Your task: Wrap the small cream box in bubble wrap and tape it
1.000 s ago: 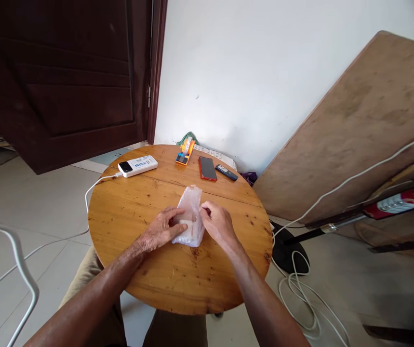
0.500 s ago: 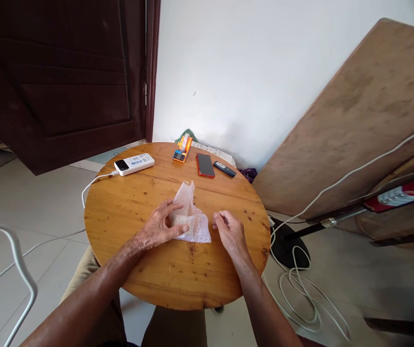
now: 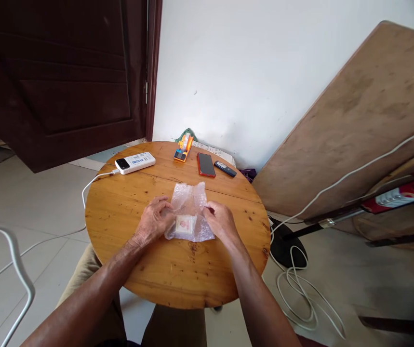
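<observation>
A sheet of bubble wrap (image 3: 188, 197) lies opened out on the round wooden table (image 3: 156, 279), its far edges standing up in creases. On its near part rests a small pale rectangular item (image 3: 185, 224) with a pinkish picture on top; I cannot make out its exact kind. My left hand (image 3: 155, 219) is curled at the left edge of the bubble wrap, fingertips closed on it. From the other side, my right hand (image 3: 219, 219) pinches the right edge of the wrap between thumb and forefinger.
Toward the back of the table are a white power bank (image 3: 135, 163) with a cable plugged in, an orange tape dispenser (image 3: 183, 147), a red-edged phone (image 3: 206, 165) and a dark handheld device (image 3: 225, 168). A brown board (image 3: 354, 106) leans at the right. Loose cable (image 3: 300, 308) coils on the floor.
The bubble wrap has been spread open, uncovering the pale item with the picture. My right hand has moved slightly left onto the wrap's edge; my left fingers have curled in.
</observation>
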{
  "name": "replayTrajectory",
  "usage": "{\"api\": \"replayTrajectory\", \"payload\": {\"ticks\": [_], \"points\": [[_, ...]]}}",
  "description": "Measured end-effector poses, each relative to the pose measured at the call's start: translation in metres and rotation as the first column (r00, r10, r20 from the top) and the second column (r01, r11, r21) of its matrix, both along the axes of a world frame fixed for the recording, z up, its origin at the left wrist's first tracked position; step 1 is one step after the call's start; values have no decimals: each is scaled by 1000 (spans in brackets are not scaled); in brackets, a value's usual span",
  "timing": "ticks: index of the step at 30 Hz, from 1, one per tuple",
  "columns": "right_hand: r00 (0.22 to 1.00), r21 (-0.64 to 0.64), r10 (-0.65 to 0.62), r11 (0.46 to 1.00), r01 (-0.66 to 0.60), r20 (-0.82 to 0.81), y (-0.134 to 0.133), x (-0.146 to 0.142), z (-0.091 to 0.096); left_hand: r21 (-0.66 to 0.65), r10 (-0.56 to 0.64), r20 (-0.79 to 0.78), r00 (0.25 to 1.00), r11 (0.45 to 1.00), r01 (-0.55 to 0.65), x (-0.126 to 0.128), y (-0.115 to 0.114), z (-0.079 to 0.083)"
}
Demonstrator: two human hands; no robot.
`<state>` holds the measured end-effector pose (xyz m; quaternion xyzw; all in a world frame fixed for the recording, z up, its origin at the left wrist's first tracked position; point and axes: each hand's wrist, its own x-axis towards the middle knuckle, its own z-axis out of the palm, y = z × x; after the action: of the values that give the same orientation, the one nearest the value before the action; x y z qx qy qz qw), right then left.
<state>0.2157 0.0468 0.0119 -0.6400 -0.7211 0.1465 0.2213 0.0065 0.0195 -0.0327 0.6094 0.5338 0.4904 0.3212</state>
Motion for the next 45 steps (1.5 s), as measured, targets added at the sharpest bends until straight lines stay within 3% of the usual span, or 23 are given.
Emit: {"api": "replayTrajectory", "payload": {"ticks": [5,10,14,15,18,21,24,26,30,32,35,37,39,42,45], "points": [[989,36,-64,997,70,-134,-7,20,-11,-103,222,181,958,973,-206,-3,8,-3],[989,11,-143,990,143,-42,-5,25,-18,-175,339,181,923,935,-310,-9,15,-8],[978,125,-191,972,200,-82,-14,28,-15,-150,401,167,901,913,-379,-9,9,-1],[980,177,-165,967,182,-111,-19,28,-10,-105,403,160,901,915,-390,-8,5,3],[979,294,20,955,42,-204,-35,19,8,245,336,101,936,904,-351,-5,-7,11],[944,255,233,952,-172,-234,-41,3,23,392,248,56,967,885,-250,-5,-14,15],[929,125,326,943,-307,-174,-34,-7,24,329,188,58,981,924,-196,-5,-15,15],[942,64,305,952,-299,-138,-30,-8,21,233,153,78,985,958,-167,-6,-14,15],[959,69,245,969,-237,-143,-42,-2,25,91,65,136,989,993,-78,-7,-15,20],[919,34,357,934,-357,-165,-57,0,34,84,42,186,982,995,-59,-8,-16,21],[778,-84,602,779,-621,-179,-80,-2,41,94,39,309,950,993,-71,-10,-15,22],[710,-140,687,696,-704,-154,-93,-5,39,96,24,388,921,993,-66,-11,-13,23],[674,-182,728,651,-737,-128,-104,-8,34,77,-9,405,914,997,-25,-12,-12,23],[666,-226,736,633,-740,-120,-114,-9,28,30,-40,223,974,999,34,-17,-10,22],[735,-240,659,696,-677,-161,-117,-6,27,-9,-55,-204,977,998,55,-23,-13,23]]}}
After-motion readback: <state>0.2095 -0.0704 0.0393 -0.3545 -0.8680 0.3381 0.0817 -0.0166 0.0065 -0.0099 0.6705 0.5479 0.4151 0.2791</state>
